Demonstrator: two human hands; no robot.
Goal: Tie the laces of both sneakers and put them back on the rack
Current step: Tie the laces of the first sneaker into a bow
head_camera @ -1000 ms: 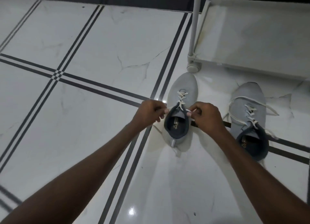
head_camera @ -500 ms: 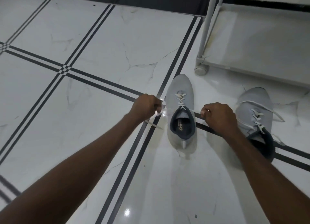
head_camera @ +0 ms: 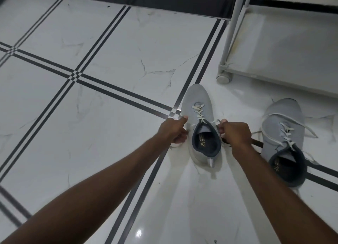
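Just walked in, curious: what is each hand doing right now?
Left hand: closed on a lace end of the left sneaker.
Right hand: closed on the other lace end.

You have a glossy, marble-look tiled floor (head_camera: 113, 48) that throws back the light, crossed by dark inlaid lines. Both sneakers (head_camera: 198, 101) (head_camera: 285, 115) look like matt grey knit cloth with flat woven laces (head_camera: 199, 113). The rack (head_camera: 236, 30) has smooth pale tubing, and its shelf looks like matt fabric.
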